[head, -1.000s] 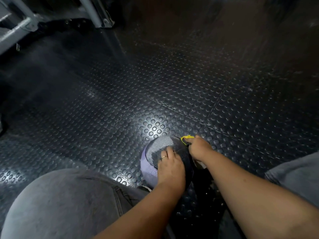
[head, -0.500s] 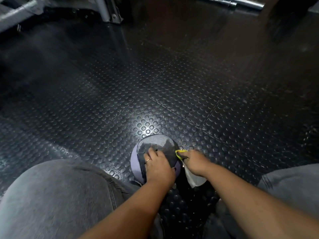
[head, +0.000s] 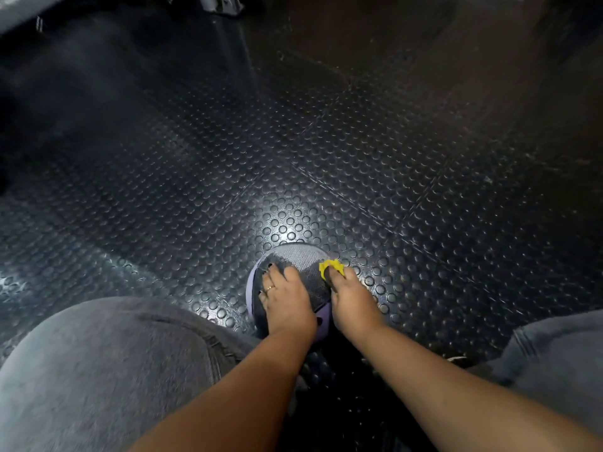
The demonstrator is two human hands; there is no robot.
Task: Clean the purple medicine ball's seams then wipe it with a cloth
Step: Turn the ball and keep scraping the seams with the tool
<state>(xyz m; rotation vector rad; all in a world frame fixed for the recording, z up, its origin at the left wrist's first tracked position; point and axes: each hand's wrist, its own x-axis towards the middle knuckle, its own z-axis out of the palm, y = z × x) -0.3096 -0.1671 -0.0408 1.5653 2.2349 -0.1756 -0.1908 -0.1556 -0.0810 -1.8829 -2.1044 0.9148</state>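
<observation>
Purple ball on the studded floor between the knees, mid-clean; seam work or wiping, cannot tell, so probably more left to do. Left hand spread flat on top, steadying, not gripping. Right hand clenched around something yellow, pressed against the ball's right side

Floor: dark rubber tiles covered in little round bumps, with thin lines where the tiles meet.
Shine: a bright spot of light on the bumps near the middle.
Metal frame: grey bars at the top edge.
Knees: grey trousers, one at the bottom left, one at the right edge.
</observation>
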